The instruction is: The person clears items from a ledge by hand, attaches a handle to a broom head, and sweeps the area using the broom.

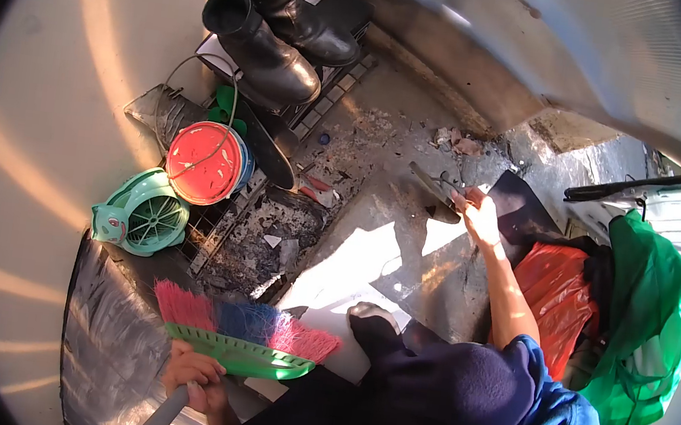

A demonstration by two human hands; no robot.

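My left hand (197, 375) is closed around a broom (238, 351) beside its head, where the grey handle joins. The broom has a green plastic base and pink and blue bristles, which point up and away from me. My right hand (478, 215) reaches forward over the concrete floor and pinches a thin, flat grey sandal (433, 181) by its near end. Seen nearly edge-on, the sandal shows what look like thin straps. Below that hand lies a dark flat mat or board (520, 207).
Black boots (262, 54) stand at the far left, near a red-lidded bucket (204, 162) and a mint-green plastic basket (155, 215). Debris (268, 246) covers the floor by a grate. Red (555, 298) and green bags (641, 326) sit at right. Corrugated panel walls (613, 68) enclose the space.
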